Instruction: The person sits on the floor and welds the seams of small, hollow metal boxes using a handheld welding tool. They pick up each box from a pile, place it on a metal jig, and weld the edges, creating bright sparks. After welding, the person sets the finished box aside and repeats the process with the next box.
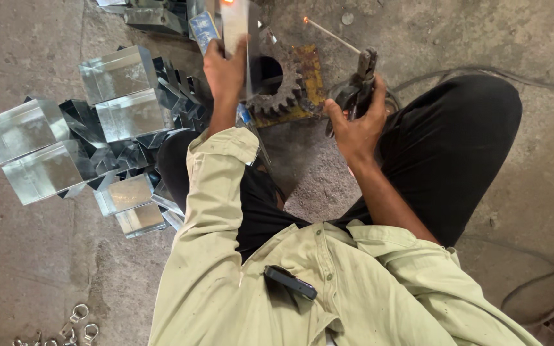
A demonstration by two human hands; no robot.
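**Operator:** Nearest my lens is a dark flat device (290,282) clipped at the chest of my pale green shirt (238,282).

**Checker:** Left hand?

**Operator:** My left hand (224,72) is wrapped around an upright metal plate (235,25), glowing orange at its top edge, just beside a rusty gear (283,86).

**Checker:** Right hand?

**Operator:** My right hand (356,127) is clenched on the electrode holder (360,83); its rod (330,34) has a glowing tip, apart from the plate.

**Checker:** Surroundings?

**Operator:** Shiny sheet-metal boxes (72,138) are stacked on the concrete floor (20,269) to my left.
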